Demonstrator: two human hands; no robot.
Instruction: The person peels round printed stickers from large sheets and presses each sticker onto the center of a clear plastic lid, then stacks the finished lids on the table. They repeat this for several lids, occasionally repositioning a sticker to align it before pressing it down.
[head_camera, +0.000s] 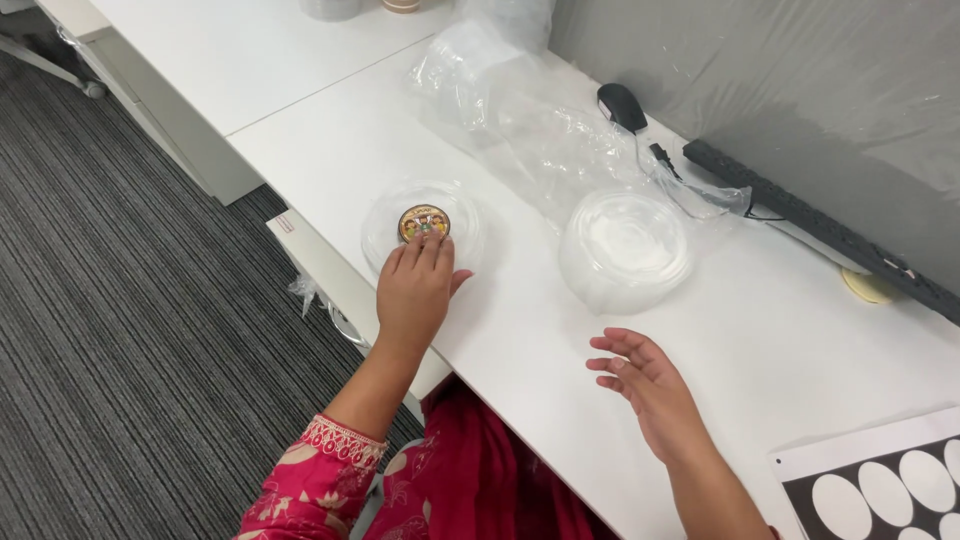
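A clear plastic bowl with a lid (385, 222) sits near the table's front edge, and a small round tin with a colourful picture top (424, 221) shows through it. My left hand (416, 290) lies flat on the lid's near side, fingertips touching the area over the tin. My right hand (648, 385) hovers above the white table (520, 330), fingers apart, holding nothing. A stack of clear plastic bowls turned upside down (625, 248) stands just beyond my right hand.
A crumpled clear plastic bag (520, 110) holding more containers lies at the back. A black mouse (622, 105) and black keyboard (820, 225) sit along the grey partition. A sheet with white ovals on black (885, 485) lies at the right corner. Grey carpet is on the left.
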